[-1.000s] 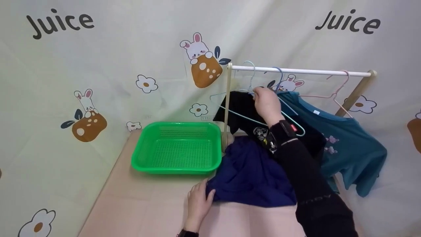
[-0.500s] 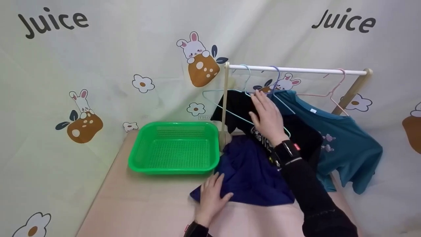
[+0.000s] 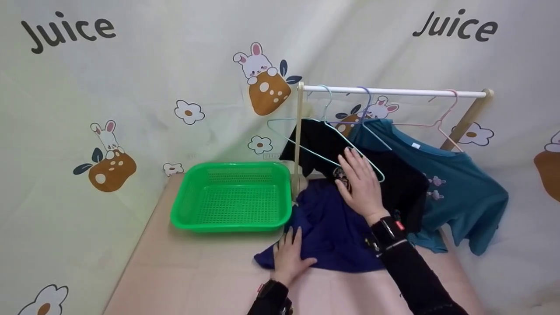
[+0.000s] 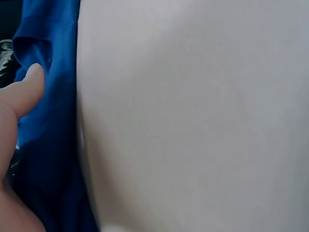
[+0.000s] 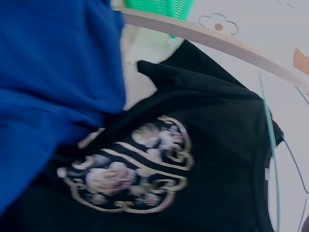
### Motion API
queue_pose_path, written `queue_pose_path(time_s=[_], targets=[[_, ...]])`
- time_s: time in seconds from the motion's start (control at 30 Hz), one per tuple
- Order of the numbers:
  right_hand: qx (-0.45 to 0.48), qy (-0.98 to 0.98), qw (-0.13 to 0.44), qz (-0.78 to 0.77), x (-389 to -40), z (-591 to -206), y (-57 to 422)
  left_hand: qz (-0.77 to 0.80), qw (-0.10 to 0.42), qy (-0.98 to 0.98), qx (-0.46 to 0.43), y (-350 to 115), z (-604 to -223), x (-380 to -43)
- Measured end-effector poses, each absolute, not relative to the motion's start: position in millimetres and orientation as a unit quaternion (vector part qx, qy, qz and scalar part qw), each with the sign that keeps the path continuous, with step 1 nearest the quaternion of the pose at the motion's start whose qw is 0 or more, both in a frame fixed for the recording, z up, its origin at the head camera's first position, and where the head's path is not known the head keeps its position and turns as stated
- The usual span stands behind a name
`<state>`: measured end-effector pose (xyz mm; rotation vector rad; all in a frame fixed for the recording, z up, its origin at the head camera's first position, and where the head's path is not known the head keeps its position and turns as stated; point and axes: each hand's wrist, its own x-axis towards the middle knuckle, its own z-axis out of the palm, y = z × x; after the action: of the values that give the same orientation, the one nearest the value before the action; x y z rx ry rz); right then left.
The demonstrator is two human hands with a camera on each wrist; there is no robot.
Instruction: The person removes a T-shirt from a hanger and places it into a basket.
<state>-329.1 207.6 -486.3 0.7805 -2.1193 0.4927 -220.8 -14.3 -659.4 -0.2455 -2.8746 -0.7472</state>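
Observation:
My left hand (image 3: 288,258) rests with spread fingers on the left part of a dark blue garment (image 3: 332,236) that lies crumpled on the table. In the left wrist view its thumb (image 4: 29,92) is over the blue cloth. My right hand (image 3: 362,186), fingers extended, is over the lower right of a mint hanger (image 3: 326,127); whether it touches is unclear. No garment is on that hanger. Behind it, a black T-shirt (image 3: 402,179) with a print (image 5: 125,174) hangs on a purple-blue hanger (image 3: 367,107). A teal T-shirt (image 3: 463,183) hangs on a pink hanger (image 3: 448,113).
A white rail (image 3: 411,92) on wooden posts (image 3: 470,118) carries the hangers. Left of the rack stands a green basket (image 3: 286,175) with nothing in it. Pink-beige cloth covers the table (image 3: 197,271), and a patterned curtain (image 3: 153,74) closes off the back.
My right hand has let go near the mint hanger's neck and moved down and toward me. My left hand has shifted right and onto the blue garment.

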Motion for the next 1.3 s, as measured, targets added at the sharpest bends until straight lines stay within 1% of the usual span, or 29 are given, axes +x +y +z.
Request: queue_pose_path(time_s=[0.1, 0.33, 0.57, 0.63, 0.73, 0.87, 1.1, 1.2, 1.3], targets=[[0.312, -0.845, 0.39, 0.191, -324, -501, 211, -0.227, 0.08, -0.968, -0.071, -13, -662, -222], [0.297, -0.873, 0.338, 0.187, -312, -533, 223, -0.186, 0.111, -0.975, -0.052, -11, -665, -226], [0.28, -0.883, 0.328, 0.185, -303, -557, 236, -0.211, 0.107, -0.97, -0.056, -9, -659, -227], [0.275, -0.886, 0.322, 0.191, -299, -562, 240, -0.24, 0.12, -0.961, -0.06, -11, -657, -227], [0.263, -0.892, 0.31, 0.199, -292, -568, 247, -0.323, 0.163, -0.93, -0.071, -17, -649, -229], [0.246, -0.895, 0.304, 0.212, -286, -572, 259, -0.447, 0.213, -0.866, -0.067, -24, -621, -233], [0.229, -0.897, 0.308, 0.219, -280, -571, 277, -0.593, 0.234, -0.771, -0.007, -36, -545, -242], [0.218, -0.898, 0.314, 0.218, -276, -567, 282, -0.625, 0.25, -0.739, 0.009, -44, -518, -247], [0.209, -0.899, 0.316, 0.219, -273, -561, 288, -0.641, 0.278, -0.715, 0.004, -54, -493, -250]])
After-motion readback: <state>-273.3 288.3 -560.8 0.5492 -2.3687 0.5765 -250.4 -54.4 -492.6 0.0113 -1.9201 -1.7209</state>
